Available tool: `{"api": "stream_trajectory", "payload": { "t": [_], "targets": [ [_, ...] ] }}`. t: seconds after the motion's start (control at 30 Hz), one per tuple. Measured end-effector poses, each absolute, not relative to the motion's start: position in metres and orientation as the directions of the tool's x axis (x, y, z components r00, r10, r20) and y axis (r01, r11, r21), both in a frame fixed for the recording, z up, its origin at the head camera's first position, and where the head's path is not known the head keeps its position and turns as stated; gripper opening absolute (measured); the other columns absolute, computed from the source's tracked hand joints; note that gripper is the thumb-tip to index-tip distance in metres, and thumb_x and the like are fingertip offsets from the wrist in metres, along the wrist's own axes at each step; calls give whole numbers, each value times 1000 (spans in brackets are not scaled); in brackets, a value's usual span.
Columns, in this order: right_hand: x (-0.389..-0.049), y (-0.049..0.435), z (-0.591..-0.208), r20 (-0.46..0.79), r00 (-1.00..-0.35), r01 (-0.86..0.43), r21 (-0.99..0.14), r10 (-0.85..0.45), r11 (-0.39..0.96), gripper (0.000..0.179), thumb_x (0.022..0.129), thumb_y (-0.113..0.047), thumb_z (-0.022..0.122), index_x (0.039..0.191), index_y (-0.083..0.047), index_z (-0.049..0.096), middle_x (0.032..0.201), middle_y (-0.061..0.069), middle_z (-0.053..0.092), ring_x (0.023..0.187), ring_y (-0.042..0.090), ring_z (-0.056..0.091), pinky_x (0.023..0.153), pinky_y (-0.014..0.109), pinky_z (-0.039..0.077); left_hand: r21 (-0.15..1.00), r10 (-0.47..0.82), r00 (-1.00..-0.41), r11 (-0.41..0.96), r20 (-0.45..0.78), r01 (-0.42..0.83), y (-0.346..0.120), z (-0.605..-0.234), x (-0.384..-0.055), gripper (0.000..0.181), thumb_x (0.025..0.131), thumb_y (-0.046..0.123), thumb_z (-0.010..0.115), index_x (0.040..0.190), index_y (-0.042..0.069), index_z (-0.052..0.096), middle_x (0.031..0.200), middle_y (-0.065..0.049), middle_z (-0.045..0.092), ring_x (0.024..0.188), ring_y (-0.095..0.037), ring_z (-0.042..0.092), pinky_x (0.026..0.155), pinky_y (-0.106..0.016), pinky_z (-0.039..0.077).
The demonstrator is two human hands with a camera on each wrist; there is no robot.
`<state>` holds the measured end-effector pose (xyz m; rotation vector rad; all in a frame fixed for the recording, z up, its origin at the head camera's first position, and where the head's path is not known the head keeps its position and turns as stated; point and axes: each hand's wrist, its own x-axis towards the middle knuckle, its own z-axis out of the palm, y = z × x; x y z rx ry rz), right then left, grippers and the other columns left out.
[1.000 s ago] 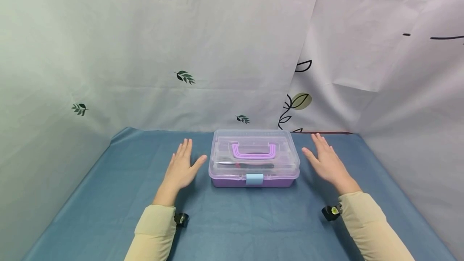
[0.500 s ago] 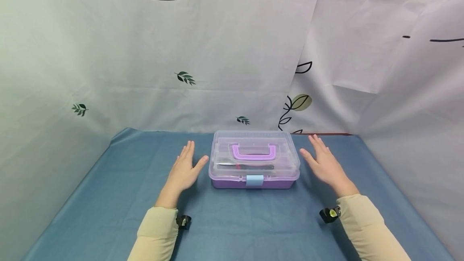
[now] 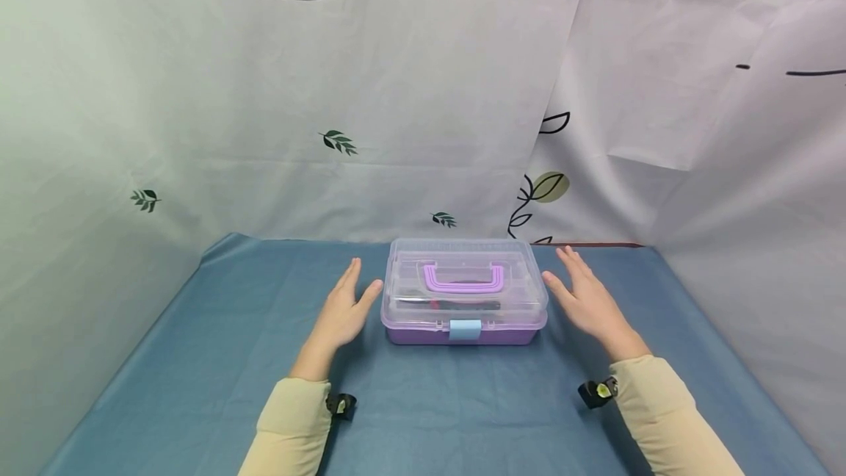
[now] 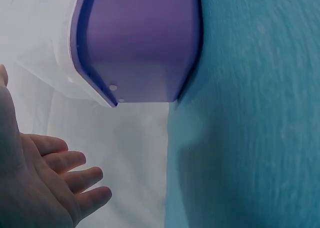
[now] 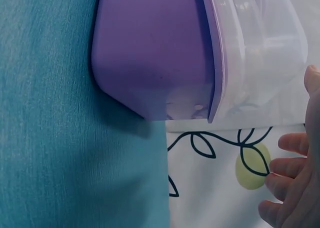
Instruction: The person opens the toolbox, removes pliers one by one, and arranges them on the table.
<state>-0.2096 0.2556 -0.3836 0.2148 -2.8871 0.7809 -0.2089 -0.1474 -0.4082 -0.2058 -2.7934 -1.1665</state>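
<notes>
A plastic storage box [image 3: 403, 334] with a purple base stands on the blue cloth, its clear lid closed. On the lid lies a purple handle [image 3: 463, 286], and a light blue latch [image 3: 465, 329] sits at the front. Through the lid a dark slim item with a bit of red shows. My left hand [image 3: 340, 316] hovers at the box's left side, fingers straight and thumb pointing toward it. On the other side my right hand [image 3: 590, 305] mirrors it. Both wrist views show a gap between the fingers and the box's purple end walls [image 4: 142, 43].
Blue cloth [image 3: 423, 410] covers the table. White fabric walls [image 3: 423, 79] printed with leaves rise behind and at both sides, the back one close behind the box. A small black camera [image 3: 342, 406] is strapped at each wrist.
Both hands have drifted inward toward the box, the left one rightward and the right one leftward. The box stays in place.
</notes>
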Motion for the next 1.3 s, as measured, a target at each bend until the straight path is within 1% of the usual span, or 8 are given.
{"api": "stream_trajectory", "payload": {
  "t": [0.23,0.37,0.47,0.6,0.73,0.9,1.07,1.3],
  "targets": [
    [-210,253,-383,175,-979,-179,-505,-103,844,76,96,-55,37,150,-4,22,157,21,15,142,43,16,109,67,18,727,73,-981,662,178,181,-142,-409,-212,75,97,52,39,150,2,20,155,-18,23,143,-36,21,117,-54,20],
    [-210,251,-383,178,-979,-182,-511,-103,840,75,96,-55,37,150,-4,23,157,21,16,142,44,17,109,67,19,744,59,-980,643,188,182,-138,-411,-214,73,97,50,41,149,2,25,153,-21,29,140,-37,28,116,-53,23],
    [-210,249,-383,185,-977,-188,-512,-106,838,75,96,-54,38,149,-4,24,156,21,17,142,44,18,109,67,19,764,46,-982,623,181,170,-136,-412,-215,71,97,50,41,148,3,27,151,-22,32,136,-37,35,113,-54,28],
    [-209,247,-384,186,-977,-190,-520,-107,833,73,97,-53,38,149,-3,25,156,21,17,142,43,18,110,66,19,787,26,-986,598,167,149,-133,-411,-214,70,97,50,41,148,5,29,148,-23,37,129,-38,46,107,-54,37],
    [-207,244,-384,188,-976,-191,-529,-106,827,72,97,-52,38,149,-4,25,156,21,18,142,43,18,110,66,19,811,3,-987,570,159,133,-130,-412,-213,69,96,50,43,147,5,32,144,-23,41,122,-38,52,102,-53,43],
    [-206,239,-383,189,-976,-195,-537,-108,820,72,97,-53,39,150,-6,25,156,20,18,142,43,18,110,67,20,837,-12,-988,533,155,125,-128,-413,-213,68,96,49,44,146,6,34,145,-20,42,122,-36,53,101,-50,45],
    [-204,234,-383,202,-971,-218,-544,-126,811,70,96,-52,41,149,-7,27,157,19,19,142,42,19,109,67,20,854,-7,-988,503,153,129,-125,-413,-214,67,97,48,44,146,4,35,145,-16,43,123,-35,53,101,-49,46],
    [-200,228,-383,240,-960,-258,-552,-146,793,68,96,-48,44,148,-6,30,156,18,21,142,40,19,110,66,21,880,-17,-991,462,130,108,-122,-414,-213,65,96,45,47,143,1,38,141,-19,48,123,-35,53,103,-47,44]
  ]
}}
